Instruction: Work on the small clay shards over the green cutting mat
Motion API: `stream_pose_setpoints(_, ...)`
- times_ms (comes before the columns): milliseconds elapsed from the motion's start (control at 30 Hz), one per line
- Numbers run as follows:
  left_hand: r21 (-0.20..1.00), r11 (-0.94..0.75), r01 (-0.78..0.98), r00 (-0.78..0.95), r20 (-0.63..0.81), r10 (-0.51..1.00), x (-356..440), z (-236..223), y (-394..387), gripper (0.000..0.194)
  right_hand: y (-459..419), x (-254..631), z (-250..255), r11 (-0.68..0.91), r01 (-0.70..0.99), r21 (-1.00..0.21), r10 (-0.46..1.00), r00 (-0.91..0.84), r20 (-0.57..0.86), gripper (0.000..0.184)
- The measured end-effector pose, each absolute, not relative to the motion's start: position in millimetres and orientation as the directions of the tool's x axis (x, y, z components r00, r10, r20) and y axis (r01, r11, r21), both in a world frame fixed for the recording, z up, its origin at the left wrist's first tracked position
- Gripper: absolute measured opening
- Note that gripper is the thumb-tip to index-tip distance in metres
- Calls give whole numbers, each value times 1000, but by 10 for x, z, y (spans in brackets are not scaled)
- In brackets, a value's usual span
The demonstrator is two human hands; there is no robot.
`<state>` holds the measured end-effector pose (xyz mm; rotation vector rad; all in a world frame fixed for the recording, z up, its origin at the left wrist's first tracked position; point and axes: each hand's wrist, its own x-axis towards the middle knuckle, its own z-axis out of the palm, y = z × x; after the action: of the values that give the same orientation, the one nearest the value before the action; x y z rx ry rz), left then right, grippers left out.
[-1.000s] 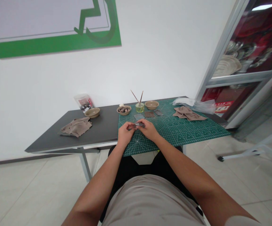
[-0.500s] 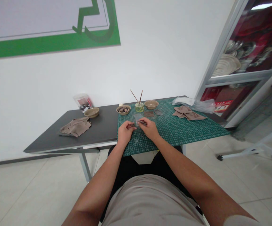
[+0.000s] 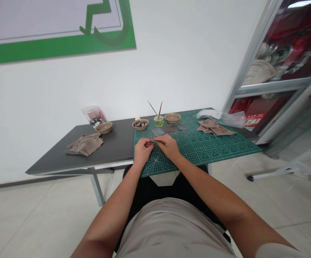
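Note:
My left hand (image 3: 143, 148) is closed in a pinch near the front of the green cutting mat (image 3: 198, 150). The small dark thing between its fingertips is too small to make out. Fingers together, my right hand (image 3: 168, 145) meets the left fingertips and pinches a thin greyish piece (image 3: 154, 141), mostly hidden by the fingers. Just beyond my hands lies a grey-blue square sheet (image 3: 158, 132). A brown sheet (image 3: 170, 128) and a smaller grey sheet (image 3: 180, 126) lie behind it to the right.
A bowl of small dark and pale pieces (image 3: 140, 124), a glass jar (image 3: 158, 121) with two thin sticks and a tan bowl (image 3: 172, 118) stand at the back. Brown cloths (image 3: 85, 144) lie left and right. Another bowl (image 3: 104, 127) and plastic bags (image 3: 233, 118) rest near the wall.
My right hand has moved slightly left, and its fingertips now meet those of my left hand. The thin piece it pinches is more covered. The view has shifted slightly.

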<state>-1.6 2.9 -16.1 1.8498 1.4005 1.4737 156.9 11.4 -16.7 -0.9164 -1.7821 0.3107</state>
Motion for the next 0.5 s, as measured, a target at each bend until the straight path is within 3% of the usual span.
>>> stream_pose_setpoints(267, 825, -356, 438, -77, 428, 900, 25, -100, -34, 6, 110, 1549, -201, 695, 518, -498, 678, -241, 695, 31)
stream_pose_setpoints(500, 862, -370, 347, -121, 432, 894, 1, -156, -22, 14, 76, 1545, -177, 631, 606, -483, 729, -252, 637, 37)
